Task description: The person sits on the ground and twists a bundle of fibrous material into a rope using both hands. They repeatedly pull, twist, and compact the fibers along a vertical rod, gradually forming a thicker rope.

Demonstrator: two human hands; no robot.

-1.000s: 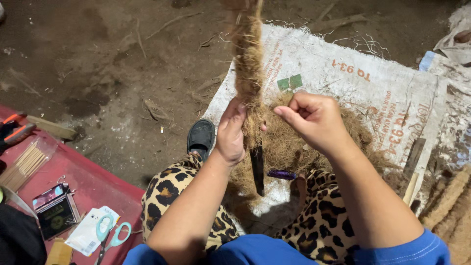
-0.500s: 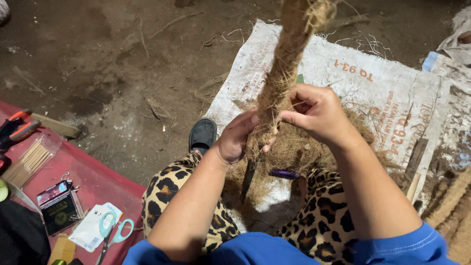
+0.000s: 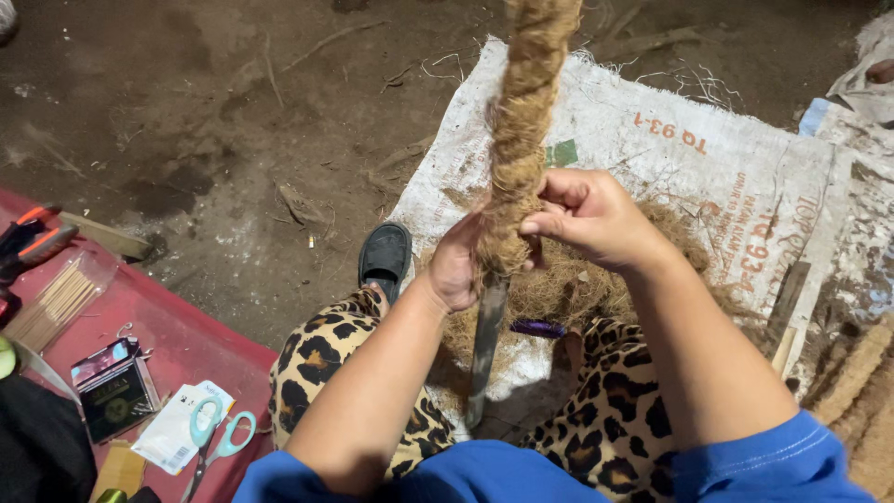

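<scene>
On dirt floor (image 3: 186, 140), thick shaggy coir rope (image 3: 526, 112)

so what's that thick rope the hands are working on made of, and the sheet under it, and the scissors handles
Rope: looks like coarse brown plant fibre, perhaps coconut husk; it is hairy, matte, twisted, with loose strands.
Sheet: seems to be a woven plastic sack, white, with frayed threads along its edge.
Scissors: handles look like smooth, slightly glossy turquoise plastic; the blades are too dim to judge.
Left hand and right hand grip the rope.
</scene>
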